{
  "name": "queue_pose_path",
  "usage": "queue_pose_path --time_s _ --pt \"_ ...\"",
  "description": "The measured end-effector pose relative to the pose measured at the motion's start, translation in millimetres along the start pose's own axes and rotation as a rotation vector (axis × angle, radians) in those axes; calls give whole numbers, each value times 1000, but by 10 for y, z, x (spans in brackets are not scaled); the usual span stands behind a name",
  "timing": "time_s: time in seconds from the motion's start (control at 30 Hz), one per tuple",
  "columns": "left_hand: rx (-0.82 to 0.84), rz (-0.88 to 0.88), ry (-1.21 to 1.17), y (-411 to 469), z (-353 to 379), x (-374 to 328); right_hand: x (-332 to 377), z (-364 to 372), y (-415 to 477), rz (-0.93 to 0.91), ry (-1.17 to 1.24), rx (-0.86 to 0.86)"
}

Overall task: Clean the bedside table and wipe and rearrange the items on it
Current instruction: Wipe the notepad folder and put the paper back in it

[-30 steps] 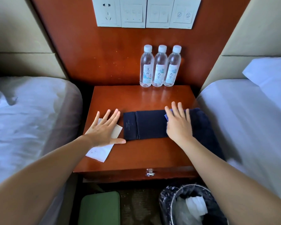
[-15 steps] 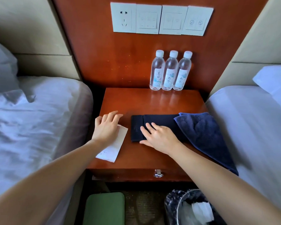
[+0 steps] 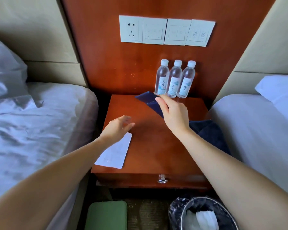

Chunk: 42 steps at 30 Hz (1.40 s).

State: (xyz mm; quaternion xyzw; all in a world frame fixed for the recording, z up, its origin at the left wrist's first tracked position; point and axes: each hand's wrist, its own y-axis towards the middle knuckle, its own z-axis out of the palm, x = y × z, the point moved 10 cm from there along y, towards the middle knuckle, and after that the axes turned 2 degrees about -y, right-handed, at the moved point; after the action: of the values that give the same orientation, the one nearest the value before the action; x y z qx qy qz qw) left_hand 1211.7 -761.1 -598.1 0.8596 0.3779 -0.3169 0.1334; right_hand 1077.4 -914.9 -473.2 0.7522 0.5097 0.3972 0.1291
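My right hand point(image 3: 174, 113) grips a flat dark blue pouch point(image 3: 148, 100) and holds it tilted above the back of the wooden bedside table point(image 3: 150, 146), just in front of three upright water bottles point(image 3: 175, 79). My left hand point(image 3: 118, 127) hovers with loose fingers over the table's left side, above the far end of a white paper slip point(image 3: 115, 155) lying near the front left corner. A dark blue towel point(image 3: 211, 133) drapes over the table's right edge, partly hidden by my right forearm.
Beds with white sheets flank the table on both sides point(image 3: 32, 122) point(image 3: 256, 130). A switch and socket panel point(image 3: 166, 31) is on the wooden wall. Below stand a lined waste bin point(image 3: 201, 214) and a green case point(image 3: 106, 214). A drawer lock point(image 3: 162, 179) faces front.
My right hand has picked the pouch up from the table and carried it back toward the bottles. My left hand has lifted off the paper slip.
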Motion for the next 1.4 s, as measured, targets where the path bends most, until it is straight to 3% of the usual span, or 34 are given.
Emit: queue_pose_path --time_s 0.13,0.37,0.47,0.67,0.77,0.87,1.0,1.17,1.33,1.4 --pt "55 -36 -367 102 123 -260 -109 -60 70 201 221 10" --pt "72 -53 -611 98 203 -390 -532 -51 55 676 729 -176" --pt "190 -67 -706 17 284 -421 -713 57 -20 810 843 -188" --pt "464 -168 -454 -183 551 -269 -948 269 -304 880 596 -35" --pt "551 -111 -138 -261 639 -310 -1004 370 -460 799 311 131" --pt "603 -87 82 -316 719 -288 -993 473 -578 759 207 261" --pt "586 -58 260 -332 685 -262 -995 634 -676 765 150 454" --pt "494 -17 398 -302 606 -249 -955 695 -734 750 135 541" --pt "60 -85 349 -144 -86 75 -737 693 -614 694 153 436" --pt "13 -193 318 -173 -252 386 -558 858 -655 719 255 483"
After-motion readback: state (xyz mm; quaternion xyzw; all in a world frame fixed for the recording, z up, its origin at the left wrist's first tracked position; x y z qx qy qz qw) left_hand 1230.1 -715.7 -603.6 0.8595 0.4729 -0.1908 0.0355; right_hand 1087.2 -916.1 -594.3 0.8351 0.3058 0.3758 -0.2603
